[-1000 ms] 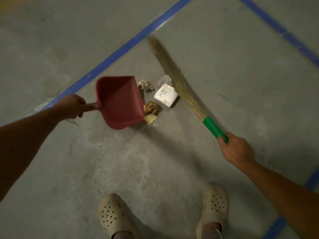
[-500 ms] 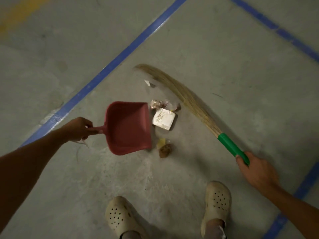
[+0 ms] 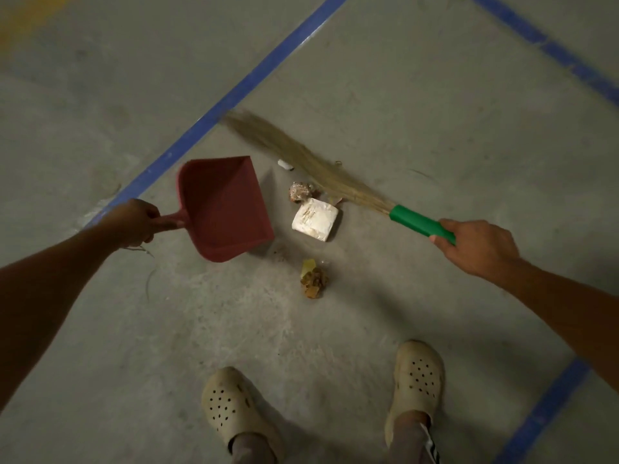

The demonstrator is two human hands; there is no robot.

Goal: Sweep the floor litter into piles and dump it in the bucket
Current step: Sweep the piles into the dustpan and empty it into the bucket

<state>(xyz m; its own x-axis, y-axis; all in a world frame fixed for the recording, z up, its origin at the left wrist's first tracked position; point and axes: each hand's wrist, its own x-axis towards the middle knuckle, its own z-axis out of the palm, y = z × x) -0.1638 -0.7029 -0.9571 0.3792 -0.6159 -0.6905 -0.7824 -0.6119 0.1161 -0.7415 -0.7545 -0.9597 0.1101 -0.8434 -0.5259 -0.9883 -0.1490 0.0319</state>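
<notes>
My left hand (image 3: 135,222) grips the handle of a red dustpan (image 3: 224,207) whose open mouth faces right, toward the litter. My right hand (image 3: 475,246) holds the green handle of a straw broom (image 3: 301,155); its bristles lie on the floor beyond the litter. Between pan and broom lie a white crumpled packet (image 3: 315,220), a shiny crumpled wrapper (image 3: 299,191) and a small white scrap (image 3: 284,165). A brown crumpled wad with a yellow bit (image 3: 312,280) lies nearer me, apart from the pan. No bucket is in view.
Bare grey concrete floor with blue painted lines: one diagonal (image 3: 234,95) behind the dustpan, others at top right and bottom right (image 3: 542,413). My two feet in beige perforated clogs (image 3: 231,406) stand at the bottom. A thin stray strand (image 3: 147,252) lies by my left hand.
The broom head swung left and settled behind the litter. The brown wad and yellow bit ended up nearer my feet. The dustpan stays beside the white packet.
</notes>
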